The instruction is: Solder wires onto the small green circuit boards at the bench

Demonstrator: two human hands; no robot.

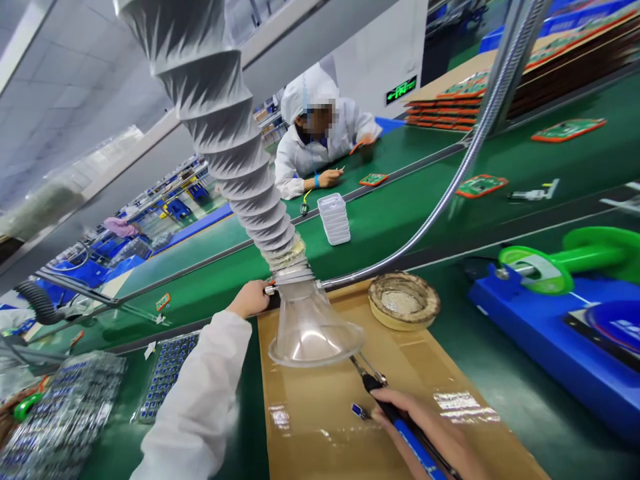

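Note:
My right hand (425, 433) is wrapped round a soldering iron (400, 423) with a blue and black handle. Its metal tip end points up and left, by the rim of a clear funnel-shaped hood (313, 327). Beside that hand, a small blue-faced component (359, 410) is over the brown board (310, 427); I cannot tell whether it is held. My left hand (250, 298), in a white sleeve, reaches to the left of the hood's neck, close to a small metal fitting (271, 289). Its fingertips are mostly hidden there.
A grey ribbed duct (225, 127) and a metal flexible hose (450, 183) join the hood. A round bowl (404, 300) stands on the board. Right is a blue stand with a green spool (575, 260); left, component trays (167, 373). Across the green conveyor sits a person (313, 147).

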